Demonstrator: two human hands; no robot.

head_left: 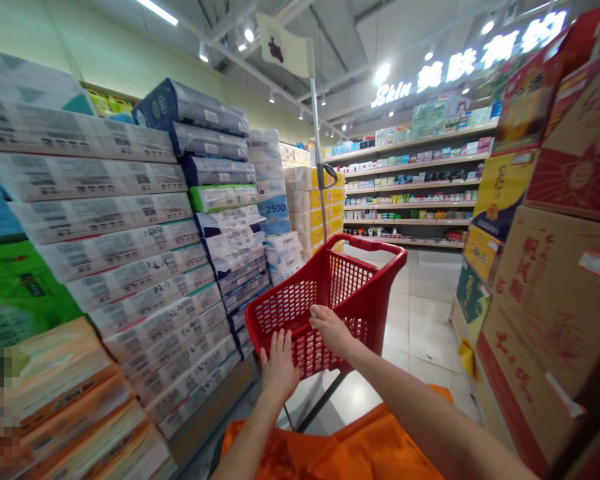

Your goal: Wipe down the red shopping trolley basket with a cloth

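A red plastic shopping cart (325,350) with perforated sides stands right in front of me, its handle end toward the far right. My left hand (280,370) is at the near side of its basket, fingers stretched out and apart, holding nothing. Over the near rim curl the fingers of my right hand (331,330), closed on the cart's edge. A tall thin pole rises at the cart's far end and bears a pale flag (286,47) with a dark print. Inside the basket I see no goods, though its floor is partly hidden.
Stacked tissue packs (150,247) rise along the left, with orange packs (80,407) lower down. Cardboard cartons (555,320) line the right side. Shelves of small boxed products (410,180) stand at the back. A pale tiled floor (420,320) runs between. Orange cloth (350,447) shows below my arms.
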